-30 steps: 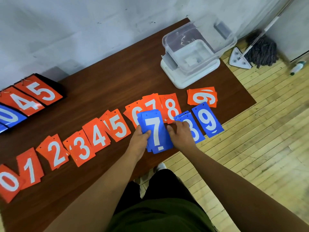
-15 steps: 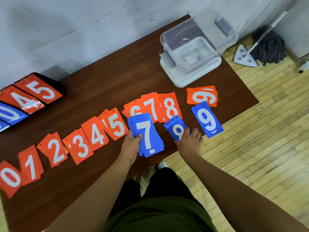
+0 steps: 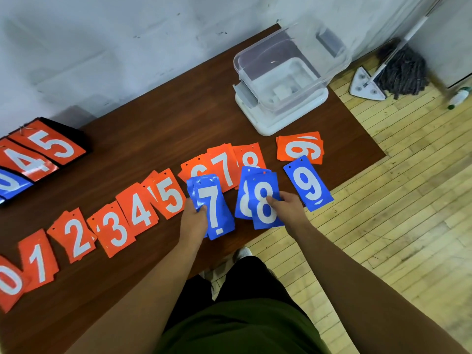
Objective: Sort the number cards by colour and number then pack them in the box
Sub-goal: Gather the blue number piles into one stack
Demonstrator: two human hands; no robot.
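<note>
Orange number cards lie in a row on the brown table [image 3: 158, 129], from 0 [image 3: 9, 282] at the left to 9 [image 3: 300, 148] at the right. My left hand [image 3: 195, 218] grips a stack of blue cards [image 3: 213, 208] with a 7 on top. My right hand [image 3: 287, 208] pinches the top blue 8 card [image 3: 263, 203], which overlaps another blue 8 beneath. A blue 9 card [image 3: 307, 186] lies to the right near the table edge. The clear plastic box [image 3: 288, 72] stands open on its white lid at the far right.
A black flip scoreboard [image 3: 38, 154] showing orange 4 and 5 and a blue digit sits at the far left. A mop [image 3: 398, 65] and a bottle [image 3: 459, 97] lie on the wooden floor to the right. My legs are below the table edge.
My right hand has carried a blue 8 card away from the stack onto the blue 8 pile to the right. My left hand kept the stack with the 7 on top.
</note>
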